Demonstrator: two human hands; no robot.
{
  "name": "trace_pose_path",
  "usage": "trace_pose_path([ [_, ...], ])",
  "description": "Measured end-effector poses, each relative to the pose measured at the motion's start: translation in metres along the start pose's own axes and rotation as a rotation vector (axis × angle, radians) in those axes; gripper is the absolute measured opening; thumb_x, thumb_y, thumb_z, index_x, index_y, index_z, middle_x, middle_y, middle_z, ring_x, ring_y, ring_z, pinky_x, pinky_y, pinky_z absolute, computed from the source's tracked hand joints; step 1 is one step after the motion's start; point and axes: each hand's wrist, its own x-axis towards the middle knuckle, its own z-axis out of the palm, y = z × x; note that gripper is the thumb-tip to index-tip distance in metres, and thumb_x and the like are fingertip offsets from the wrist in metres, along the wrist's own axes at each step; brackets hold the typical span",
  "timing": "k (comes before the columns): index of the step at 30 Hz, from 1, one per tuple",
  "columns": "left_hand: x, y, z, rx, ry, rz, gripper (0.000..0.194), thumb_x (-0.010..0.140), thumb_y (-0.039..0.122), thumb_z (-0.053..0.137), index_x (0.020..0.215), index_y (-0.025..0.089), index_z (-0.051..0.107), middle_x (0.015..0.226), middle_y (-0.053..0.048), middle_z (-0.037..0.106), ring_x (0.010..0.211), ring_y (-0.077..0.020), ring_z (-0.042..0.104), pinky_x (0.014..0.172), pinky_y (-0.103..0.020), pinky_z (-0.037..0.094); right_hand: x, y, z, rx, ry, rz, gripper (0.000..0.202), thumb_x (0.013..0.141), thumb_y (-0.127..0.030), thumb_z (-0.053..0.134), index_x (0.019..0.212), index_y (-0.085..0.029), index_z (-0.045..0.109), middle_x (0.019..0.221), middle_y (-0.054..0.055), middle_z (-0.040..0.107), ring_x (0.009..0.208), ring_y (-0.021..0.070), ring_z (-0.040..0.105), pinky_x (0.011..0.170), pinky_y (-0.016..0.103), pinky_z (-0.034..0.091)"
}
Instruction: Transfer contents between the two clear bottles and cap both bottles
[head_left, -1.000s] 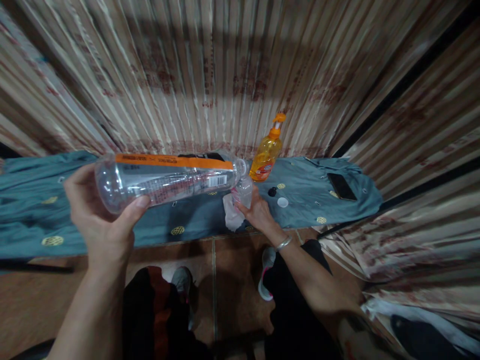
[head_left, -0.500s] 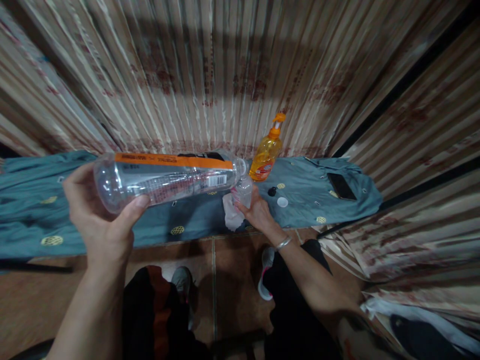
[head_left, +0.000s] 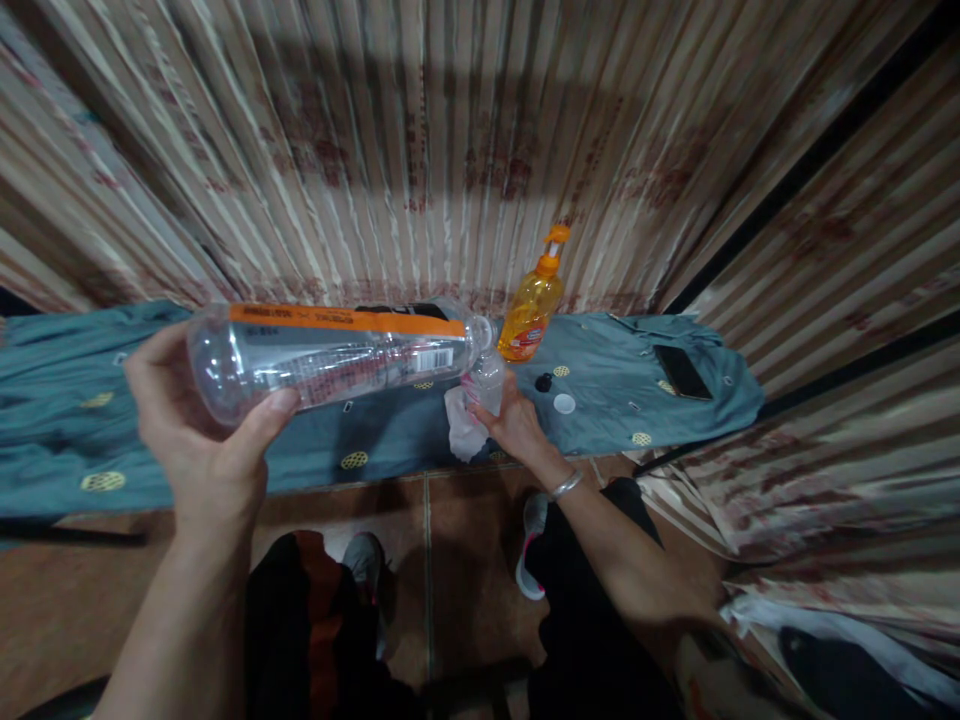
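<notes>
My left hand (head_left: 206, 420) is closed round the base of a large clear plastic bottle (head_left: 337, 365) with an orange and grey label. That bottle lies almost level in the air, its neck pointing right and tipped over the mouth of a small clear bottle (head_left: 489, 378). Around the small bottle my right hand (head_left: 514, 420) is closed, holding it upright. Whether liquid runs between the two mouths I cannot tell. Beside the small bottle, a crumpled white tissue-like piece (head_left: 465, 428) lies on the cloth. Just behind stands an orange pump bottle (head_left: 531, 315) of yellow-orange liquid.
A teal cloth with yellow prints (head_left: 592, 425) covers a narrow table. On it, right of my hand, are a small black cap (head_left: 544, 382), a white disc (head_left: 565, 404) and a dark phone (head_left: 682, 373). A striped curtain (head_left: 360, 150) hangs behind.
</notes>
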Motion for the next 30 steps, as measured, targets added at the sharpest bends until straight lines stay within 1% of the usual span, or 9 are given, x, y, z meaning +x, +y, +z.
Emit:
trace_pose_path([
  [5, 0.0001, -0.0022, 0.0, -0.033, 0.001, 0.01, 0.079, 0.053, 0.037, 0.082, 0.125, 0.018, 0.056, 0.123, -0.007, 0.061, 0.117, -0.0251, 0.057, 0.101, -0.043, 0.041, -0.0003, 0.0018, 0.0016, -0.005, 0.011, -0.009, 0.069, 0.084, -0.035, 0.066, 0.138, -0.01, 0.031, 0.11, 0.017, 0.069, 0.097, 0.0293, 0.07, 0.081, 0.036, 0.054],
  [9, -0.0003, -0.0037, -0.0009, -0.03, 0.001, 0.022, 0.078, 0.054, 0.037, 0.083, 0.124, 0.019, 0.056, 0.123, -0.007, 0.061, 0.117, -0.0246, 0.057, 0.102, -0.043, 0.04, -0.0001, 0.0025, 0.0026, -0.011, 0.011, -0.001, 0.07, 0.083, -0.036, 0.066, 0.138, -0.01, 0.031, 0.108, 0.017, 0.07, 0.094, 0.0294, 0.07, 0.079, 0.036, 0.054],
  [13, -0.001, -0.0042, -0.002, -0.009, 0.007, 0.0, 0.082, 0.053, 0.043, 0.082, 0.126, 0.018, 0.055, 0.122, -0.007, 0.06, 0.116, -0.0258, 0.057, 0.101, -0.045, 0.041, 0.0001, 0.0017, 0.0022, -0.012, 0.008, 0.008, 0.07, 0.082, -0.035, 0.067, 0.137, -0.009, 0.032, 0.109, 0.018, 0.07, 0.096, 0.0298, 0.07, 0.081, 0.037, 0.054],
  [21, -0.0004, -0.0099, -0.004, -0.022, 0.001, 0.023, 0.081, 0.053, 0.043, 0.082, 0.126, 0.02, 0.056, 0.124, -0.008, 0.061, 0.119, -0.028, 0.057, 0.104, -0.048, 0.04, -0.0004, 0.0013, 0.0012, -0.004, 0.014, -0.007, 0.068, 0.084, -0.037, 0.065, 0.137, -0.01, 0.031, 0.11, 0.017, 0.07, 0.096, 0.0294, 0.07, 0.081, 0.038, 0.054],
  [24, -0.0004, -0.0093, -0.0041, -0.03, -0.007, 0.028, 0.081, 0.054, 0.041, 0.082, 0.127, 0.019, 0.055, 0.125, -0.008, 0.061, 0.119, -0.0274, 0.057, 0.104, -0.048, 0.04, -0.0006, 0.0021, 0.0017, -0.007, 0.016, -0.015, 0.068, 0.084, -0.037, 0.065, 0.137, -0.01, 0.032, 0.11, 0.017, 0.069, 0.097, 0.0295, 0.07, 0.082, 0.038, 0.054],
  [27, -0.0008, -0.0068, -0.0034, -0.011, 0.0, 0.015, 0.081, 0.054, 0.041, 0.082, 0.127, 0.019, 0.055, 0.124, -0.008, 0.061, 0.117, -0.0266, 0.057, 0.103, -0.047, 0.04, -0.0006, 0.0027, 0.0021, -0.026, 0.01, -0.007, 0.068, 0.084, -0.037, 0.065, 0.137, -0.01, 0.032, 0.107, 0.017, 0.07, 0.093, 0.0297, 0.07, 0.08, 0.038, 0.054],
  [30, -0.0012, -0.0039, -0.0019, -0.011, 0.0, 0.008, 0.081, 0.054, 0.042, 0.082, 0.127, 0.02, 0.055, 0.123, -0.007, 0.06, 0.116, -0.025, 0.057, 0.102, -0.045, 0.041, -0.0007, 0.003, 0.0024, -0.029, 0.007, -0.008, 0.069, 0.085, -0.038, 0.064, 0.139, -0.011, 0.03, 0.108, 0.017, 0.07, 0.095, 0.0293, 0.07, 0.08, 0.037, 0.054],
])
